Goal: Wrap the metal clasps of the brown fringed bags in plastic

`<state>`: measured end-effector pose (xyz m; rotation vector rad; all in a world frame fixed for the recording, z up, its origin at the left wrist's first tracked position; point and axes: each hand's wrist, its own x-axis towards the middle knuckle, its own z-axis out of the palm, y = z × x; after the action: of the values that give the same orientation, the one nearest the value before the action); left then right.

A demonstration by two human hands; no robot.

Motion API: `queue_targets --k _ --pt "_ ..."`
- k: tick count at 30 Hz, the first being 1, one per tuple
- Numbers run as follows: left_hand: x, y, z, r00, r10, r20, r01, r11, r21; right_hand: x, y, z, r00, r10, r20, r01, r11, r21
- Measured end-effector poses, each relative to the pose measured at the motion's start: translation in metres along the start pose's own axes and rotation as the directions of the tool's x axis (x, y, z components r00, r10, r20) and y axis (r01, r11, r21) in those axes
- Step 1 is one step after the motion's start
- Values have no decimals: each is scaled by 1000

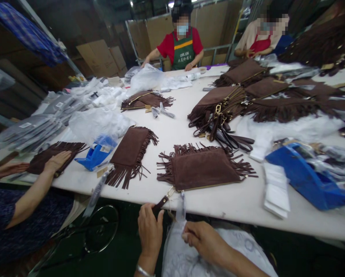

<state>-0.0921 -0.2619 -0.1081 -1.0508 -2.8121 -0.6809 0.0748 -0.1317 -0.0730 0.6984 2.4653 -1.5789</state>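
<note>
A workshop with cardboard stacked along the back wall; a long white bench (218, 200) fills the middle, strewn with brown suede bags and clear wrapping. The nearest fringed bag (201, 167) lies flat at the bench's near edge, its fringe spread to both sides. Its strap (161, 201) hangs over the edge, and the left hand (150, 231) is closed around the strap's end. The right hand (204, 240) pinches the top of a plastic bag (179, 250) that lies in the lap, just below the bench edge.

To the left lie a second bag (130, 152) and a blue tape dispenser (96, 154). A co-worker's hand (55, 161) rests flat on another one further left. A pile of bags (241, 100) sits across the bench.

Risks, as I judge them: a pull on the strap could drag the fringed bag off the edge. The fringe could also snag or fold against the thin plastic, and the metal clasp might tear it.
</note>
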Motion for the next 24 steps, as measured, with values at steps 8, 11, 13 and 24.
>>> queue_targets --k 8,11,13,24 --pt "12 -8 -9 933 -4 359 96 966 -239 6 1 14 996 -59 -60 58 998 -27" --pt "20 -4 -27 875 38 483 193 887 -420 12 -7 13 981 -110 -159 109 994 -16" --pt "26 1 -41 870 58 489 195 872 -450 23 -12 14 978 -82 -190 95 994 60" --pt "43 6 -62 874 136 467 79 907 -413 92 -20 35 961 276 17 -154 487 859"
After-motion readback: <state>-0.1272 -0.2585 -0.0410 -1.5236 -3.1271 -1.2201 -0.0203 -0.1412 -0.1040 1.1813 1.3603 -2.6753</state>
